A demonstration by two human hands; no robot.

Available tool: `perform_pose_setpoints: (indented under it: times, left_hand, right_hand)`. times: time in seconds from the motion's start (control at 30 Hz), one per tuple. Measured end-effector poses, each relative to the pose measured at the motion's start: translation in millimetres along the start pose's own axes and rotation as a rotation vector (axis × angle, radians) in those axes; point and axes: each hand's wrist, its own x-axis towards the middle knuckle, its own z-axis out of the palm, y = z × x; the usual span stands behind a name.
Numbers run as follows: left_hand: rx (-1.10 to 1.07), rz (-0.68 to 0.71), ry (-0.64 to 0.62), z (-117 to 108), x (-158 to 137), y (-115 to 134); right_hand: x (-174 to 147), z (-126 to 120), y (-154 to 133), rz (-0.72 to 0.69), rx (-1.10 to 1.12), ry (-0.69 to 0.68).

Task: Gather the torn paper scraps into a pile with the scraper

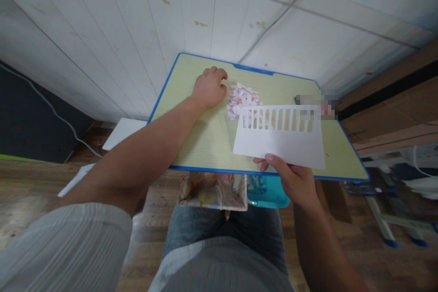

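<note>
A white paper sheet (278, 146) with a row of long slots cut along its far half is pinched at its near edge by my right hand (290, 175). It slants over the right part of the table and partly covers a pile of small white and pinkish paper pieces (241, 96). My left hand (210, 86) rests just left of that pile, fingers curved, with a gap between thumb and forefinger and nothing seen in them. Whether its fingertips touch any pieces is unclear.
The pale green table (198, 146) has a blue rim and stands against a white panelled wall. A pixelated object (316, 105) lies at its right edge. Below the near edge are a patterned fabric container (214, 191) and a turquoise bin (270, 191). Cardboard boxes (393, 96) stand at right.
</note>
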Motion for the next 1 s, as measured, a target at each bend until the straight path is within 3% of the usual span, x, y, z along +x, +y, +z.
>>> perform_pose_setpoints:
  times: [0.27,0.6,1.0]
  left_hand:
    - [-0.008,-0.002,-0.023,1,1,-1]
    - [-0.002,0.002,-0.02,1,1,-3]
    - [-0.008,-0.018,-0.029,0,1,-2]
  right_hand:
    - [-9,-3,8,0.093,0.015,0.026]
    - [-5,-16,14,0.051,0.087,-0.131]
    - [-2,-7,4,0.029,-0.049,-0.098]
